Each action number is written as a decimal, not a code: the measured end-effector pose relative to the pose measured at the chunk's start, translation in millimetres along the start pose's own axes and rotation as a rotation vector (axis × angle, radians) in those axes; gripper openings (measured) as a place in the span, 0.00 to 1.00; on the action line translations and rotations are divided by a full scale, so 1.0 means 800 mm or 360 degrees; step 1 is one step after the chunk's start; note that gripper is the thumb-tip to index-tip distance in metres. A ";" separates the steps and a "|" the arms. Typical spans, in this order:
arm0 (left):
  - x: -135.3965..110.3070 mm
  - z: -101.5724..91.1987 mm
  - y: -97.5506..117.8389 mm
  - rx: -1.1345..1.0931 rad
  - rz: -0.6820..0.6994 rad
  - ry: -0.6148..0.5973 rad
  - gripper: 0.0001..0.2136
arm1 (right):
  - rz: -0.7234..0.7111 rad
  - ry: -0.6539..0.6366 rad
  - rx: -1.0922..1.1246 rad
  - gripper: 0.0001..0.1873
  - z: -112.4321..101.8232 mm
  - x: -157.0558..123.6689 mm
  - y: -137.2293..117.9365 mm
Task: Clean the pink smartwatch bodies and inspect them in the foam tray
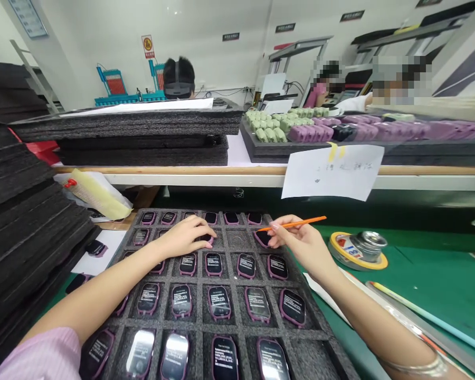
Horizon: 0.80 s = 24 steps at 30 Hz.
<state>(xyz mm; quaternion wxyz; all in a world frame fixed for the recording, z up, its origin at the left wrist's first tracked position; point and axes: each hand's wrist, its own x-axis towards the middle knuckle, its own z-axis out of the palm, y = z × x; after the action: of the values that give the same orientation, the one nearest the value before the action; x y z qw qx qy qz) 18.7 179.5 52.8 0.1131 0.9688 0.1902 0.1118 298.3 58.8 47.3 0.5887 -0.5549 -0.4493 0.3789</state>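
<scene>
A black foam tray [236,241] lies before me, its compartments holding several purple-framed smartwatches [219,302], many with white text on lit screens. My left hand [188,236] reaches over the far rows, thumb and fingers closed around a smartwatch [206,239] that they partly cover. Between the thumb and fingers of my right hand [295,237] is a thin orange stick [306,221]. Its left end lies over a dark-screened smartwatch [263,239] at the tray's right edge, which my right fingertips also touch. Whether the stick's tip presses on that watch cannot be made out.
Stacked black foam trays [16,211] rise on the left, with loose watches [96,248] beside them. Rolls of tape [340,250] lie right, on the green mat [427,279]. A shelf [206,180] crosses ahead, bearing foam and green and purple cases [311,133]. People sit beyond.
</scene>
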 end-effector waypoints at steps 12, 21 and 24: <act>0.005 0.010 -0.001 -0.0168 -0.0194 0.0060 0.17 | -0.0021 -0.0167 -0.0034 0.30 0.022 -0.011 0.007; -0.010 0.014 0.057 -0.0044 -0.0090 0.0091 0.16 | 0.0039 -0.0392 0.0088 0.25 0.064 -0.017 0.012; -0.024 0.017 0.079 0.0003 0.0009 0.0011 0.16 | 0.0081 -0.0451 0.0104 0.25 0.067 -0.025 0.016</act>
<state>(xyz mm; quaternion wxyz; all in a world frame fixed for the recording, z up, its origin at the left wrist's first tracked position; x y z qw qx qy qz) 26.8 112.9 53.0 0.1114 0.9690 0.1880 0.1152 241.5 57.7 31.1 0.5275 -0.4876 -0.5010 0.4827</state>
